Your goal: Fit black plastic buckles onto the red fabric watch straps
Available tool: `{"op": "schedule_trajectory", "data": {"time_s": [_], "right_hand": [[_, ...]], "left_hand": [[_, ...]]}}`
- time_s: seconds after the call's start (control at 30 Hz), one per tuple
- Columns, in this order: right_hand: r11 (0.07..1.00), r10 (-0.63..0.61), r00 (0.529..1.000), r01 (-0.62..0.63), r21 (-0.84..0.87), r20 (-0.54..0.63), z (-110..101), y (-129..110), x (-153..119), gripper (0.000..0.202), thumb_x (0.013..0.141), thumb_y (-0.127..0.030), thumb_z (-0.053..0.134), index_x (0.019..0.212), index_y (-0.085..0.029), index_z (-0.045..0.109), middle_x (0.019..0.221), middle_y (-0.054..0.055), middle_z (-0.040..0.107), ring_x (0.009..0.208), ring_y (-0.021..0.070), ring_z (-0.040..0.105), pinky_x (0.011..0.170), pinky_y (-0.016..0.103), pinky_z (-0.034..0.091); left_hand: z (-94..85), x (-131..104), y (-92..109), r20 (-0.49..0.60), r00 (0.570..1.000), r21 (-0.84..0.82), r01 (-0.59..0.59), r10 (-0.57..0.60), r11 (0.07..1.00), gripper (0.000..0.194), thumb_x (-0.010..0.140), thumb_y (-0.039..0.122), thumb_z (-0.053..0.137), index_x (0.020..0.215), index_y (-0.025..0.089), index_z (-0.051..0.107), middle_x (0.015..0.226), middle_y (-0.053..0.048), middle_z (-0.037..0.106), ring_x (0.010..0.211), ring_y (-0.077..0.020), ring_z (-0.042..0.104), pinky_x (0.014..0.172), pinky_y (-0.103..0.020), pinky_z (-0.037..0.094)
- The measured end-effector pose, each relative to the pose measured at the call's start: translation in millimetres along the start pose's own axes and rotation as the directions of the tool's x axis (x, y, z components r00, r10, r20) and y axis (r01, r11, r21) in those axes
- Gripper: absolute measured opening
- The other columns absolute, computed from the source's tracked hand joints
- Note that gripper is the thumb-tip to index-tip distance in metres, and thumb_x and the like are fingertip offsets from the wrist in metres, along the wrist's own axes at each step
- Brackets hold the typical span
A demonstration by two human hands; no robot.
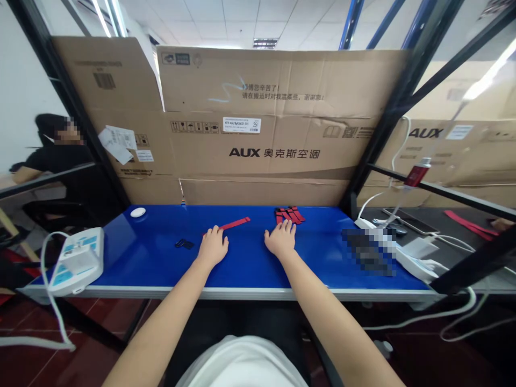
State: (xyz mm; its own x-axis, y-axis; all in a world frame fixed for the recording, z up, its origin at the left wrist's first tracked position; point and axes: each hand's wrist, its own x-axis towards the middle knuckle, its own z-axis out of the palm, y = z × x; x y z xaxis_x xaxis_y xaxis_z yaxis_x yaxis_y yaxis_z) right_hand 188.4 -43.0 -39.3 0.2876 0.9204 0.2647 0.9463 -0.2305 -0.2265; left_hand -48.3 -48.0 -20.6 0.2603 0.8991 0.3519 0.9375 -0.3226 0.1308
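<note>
My left hand rests palm down on the blue tabletop, its thumb held apart. Its fingertips lie over one end of a narrow red strap, which sticks out to the right. Left of that hand are small black pieces, too small to name. My right hand is also palm down, thumb and fingers spread. Its fingertips reach the near edge of a small pile of red straps with black ends, partly covering it. I see nothing gripped in the right hand.
Cardboard panels wall off the table's back. A white power strip and cables lie at the right, beside a blurred dark item. At the left are a white-and-blue device, a white disc and a seated person beyond.
</note>
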Motion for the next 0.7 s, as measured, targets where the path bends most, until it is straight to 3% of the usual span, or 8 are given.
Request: {"op": "schedule_trajectory", "data": {"time_s": [0.07,0.17,0.23,0.33,0.43,0.53,0.6,0.7], "right_hand": [[0.999,-0.027,0.999,0.028,0.045,-0.04,-0.4,-1.7,-1.9,0.075,0.087,-0.039,0.041,0.142,0.012,0.032,0.152,0.033,0.023,0.144,0.0444,0.009,0.112,0.058,-0.001],[0.956,-0.25,0.964,0.261,0.131,-0.095,-0.5,-4.0,-4.6,0.061,0.087,-0.033,0.045,0.141,-0.005,0.042,0.153,0.022,0.029,0.143,0.038,0.015,0.113,0.054,0.008],[0.903,-0.374,0.921,0.388,0.187,-0.107,0.1,-4.1,-4.4,0.047,0.086,-0.033,0.051,0.13,-0.015,0.054,0.148,0.017,0.039,0.139,0.0342,0.023,0.111,0.049,0.017],[0.87,-0.407,0.911,0.409,0.275,-0.067,0.8,-2.7,-1.6,0.022,0.083,-0.029,0.06,0.102,-0.018,0.063,0.124,0.014,0.055,0.121,0.0303,0.041,0.1,0.045,0.031],[0.846,-0.422,0.906,0.406,0.345,-0.033,-2.0,-0.4,0.9,0.008,0.081,-0.023,0.063,0.086,-0.018,0.06,0.101,0.009,0.059,0.102,0.025,0.049,0.088,0.038,0.036],[0.825,-0.44,0.892,0.447,0.347,-0.103,-9.4,3.5,0.0,0.007,0.079,-0.017,0.063,0.082,-0.018,0.057,0.095,0.007,0.059,0.096,0.0235,0.049,0.083,0.035,0.035],[0.818,-0.463,0.877,0.479,0.32,-0.128,-15.8,7.6,-2.8,0.012,0.075,-0.008,0.058,0.082,-0.018,0.056,0.092,0.007,0.059,0.091,0.0225,0.049,0.08,0.033,0.035],[0.803,-0.526,0.842,0.537,0.258,-0.117,-24.7,14.0,-10.0,0.026,0.065,0.004,0.048,0.076,-0.018,0.057,0.088,0.006,0.058,0.089,0.0218,0.048,0.078,0.032,0.033]], "left_hand": [[0.9,0.0,-1.8,0.01,0.998,-0.049,-0.067,0.067,0.997,0.041,0.093,0.03,0.038,0.127,0.014,0.057,0.12,-0.016,0.057,0.109,-0.0291,0.054,0.092,-0.041,0.045],[1.5,-1.1,-4.1,0.006,0.979,-0.184,-0.2,0.204,0.963,0.04,0.093,0.026,0.039,0.127,0.018,0.058,0.122,-0.012,0.058,0.109,-0.0261,0.056,0.097,-0.04,0.045],[1.3,-2.6,-4.8,-0.007,0.958,-0.286,-0.277,0.287,0.917,0.039,0.093,0.022,0.038,0.126,0.021,0.059,0.124,-0.009,0.058,0.112,-0.0235,0.056,0.101,-0.038,0.044],[1.5,-3.6,-4.2,-0.075,0.944,-0.381,-0.324,0.32,0.866,0.036,0.092,0.016,0.037,0.118,0.022,0.062,0.121,-0.006,0.06,0.112,-0.0198,0.056,0.102,-0.033,0.044],[0.4,-1.7,-3.3,-0.183,0.961,-0.38,-0.265,0.209,0.886,0.033,0.09,0.013,0.038,0.107,0.02,0.065,0.11,-0.007,0.062,0.105,-0.0199,0.058,0.098,-0.033,0.046],[-7.4,0.3,-9.3,-0.29,0.957,-0.316,-0.117,0.022,0.941,0.027,0.087,0.012,0.043,0.098,0.02,0.066,0.103,-0.008,0.063,0.101,-0.0231,0.057,0.095,-0.036,0.046],[-16.7,-1.4,-22.7,-0.37,0.92,-0.288,0.022,-0.133,0.957,0.024,0.085,0.014,0.045,0.095,0.02,0.066,0.101,-0.008,0.064,0.1,-0.0251,0.056,0.094,-0.037,0.045],[-30.0,-10.7,-58.8,-0.429,0.816,-0.289,0.283,-0.388,0.914,0.02,0.084,0.019,0.048,0.093,0.02,0.066,0.098,-0.01,0.064,0.098,-0.0268,0.057,0.093,-0.04,0.045]]}}
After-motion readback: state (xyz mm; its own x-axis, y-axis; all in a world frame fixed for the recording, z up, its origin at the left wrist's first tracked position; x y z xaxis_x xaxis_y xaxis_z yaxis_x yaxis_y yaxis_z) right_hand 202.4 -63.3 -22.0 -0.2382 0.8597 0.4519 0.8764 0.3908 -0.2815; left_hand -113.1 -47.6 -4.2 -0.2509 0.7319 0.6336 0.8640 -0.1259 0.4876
